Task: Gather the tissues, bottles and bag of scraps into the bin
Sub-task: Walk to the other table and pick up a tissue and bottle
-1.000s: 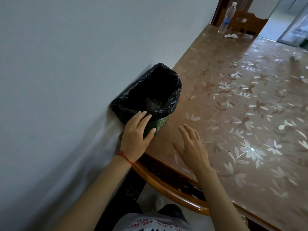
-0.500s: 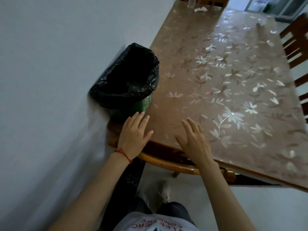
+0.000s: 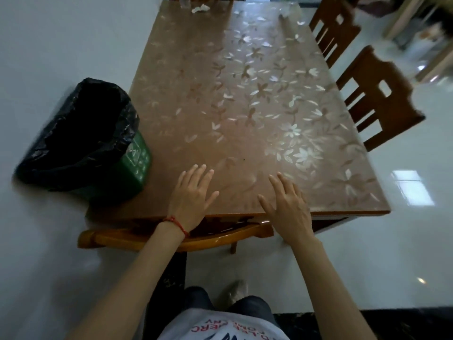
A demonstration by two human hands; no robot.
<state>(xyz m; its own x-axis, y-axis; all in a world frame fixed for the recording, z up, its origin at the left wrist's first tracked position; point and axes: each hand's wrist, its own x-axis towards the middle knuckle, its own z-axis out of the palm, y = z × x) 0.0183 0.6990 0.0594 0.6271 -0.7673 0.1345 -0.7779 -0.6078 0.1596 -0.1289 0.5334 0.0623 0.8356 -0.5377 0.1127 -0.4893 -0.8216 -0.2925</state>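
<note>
A green bin (image 3: 136,159) lined with a black bag (image 3: 81,138) stands on the near left corner of the table (image 3: 196,99), against the wall. My left hand (image 3: 192,196) hovers open to the right of the bin, holding nothing. My right hand (image 3: 288,208) is open too, over the table's near edge. A crumpled white tissue (image 3: 199,8) lies at the far end of the table, and another pale scrap (image 3: 284,13) sits at the far right. The base of a bottle (image 3: 185,2) is barely visible at the top edge.
A white wall (image 3: 73,40) runs along the table's left side. Two wooden chairs (image 3: 377,99) stand along the right side, and a chair back (image 3: 176,235) is tucked under the near edge in front of me. Glossy white floor (image 3: 392,241) lies to the right.
My left hand has let go of the bin's side and moved right over the table. The view has swung right and pulled back, showing the chairs and floor.
</note>
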